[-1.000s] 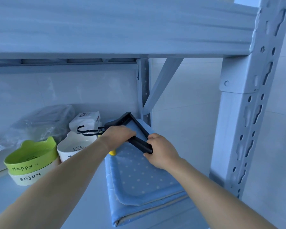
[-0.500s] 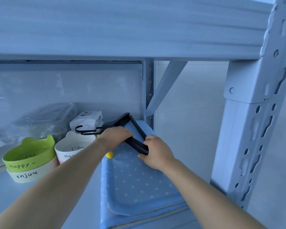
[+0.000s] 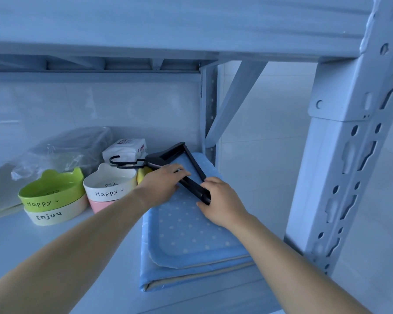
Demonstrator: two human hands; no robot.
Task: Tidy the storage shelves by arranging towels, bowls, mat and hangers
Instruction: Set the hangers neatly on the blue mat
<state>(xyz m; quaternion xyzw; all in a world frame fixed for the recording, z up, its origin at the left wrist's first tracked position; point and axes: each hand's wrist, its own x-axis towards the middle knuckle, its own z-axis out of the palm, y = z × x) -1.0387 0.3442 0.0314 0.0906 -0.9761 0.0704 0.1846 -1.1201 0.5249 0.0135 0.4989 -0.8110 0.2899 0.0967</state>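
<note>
- A person's two bare hands work a bundle of black hangers (image 3: 168, 152) on a pale metal storage shelf (image 3: 66, 257), seen from a head-worn camera.
- The hangers lie on the far end of a folded blue mat (image 3: 191, 234) with white dots, their wire hooks (image 3: 123, 163) pointing left over the bowls.
- The left hand (image 3: 161, 184) rests on top of the hangers, fingers nearly straight and laid across one arm of the bundle; the thumb is hidden.
- The right hand (image 3: 220, 200) grips the near end of the hangers, fingers and thumb curled round the black tip.
- The mat sits at the right side of the shelf, near the front upright post (image 3: 345, 189), with its folded edges facing the camera.
- Left of the mat, a white bowl (image 3: 109, 184) lettered "Happy" is stacked on a pink bowl (image 3: 102, 205).
- Further left, a green bowl (image 3: 50, 191), also lettered "Happy", is stacked on a cream bowl (image 3: 55, 215) lettered "Enjoy".
- A yellow object (image 3: 143, 174) shows between the white bowl and the left hand, too hidden to identify.
- Behind the bowls stand a white wrapped packet (image 3: 125, 150) and a clear plastic bag (image 3: 64, 150) with unclear contents.
- An upper shelf (image 3: 168, 26) spans the top of the view.
</note>
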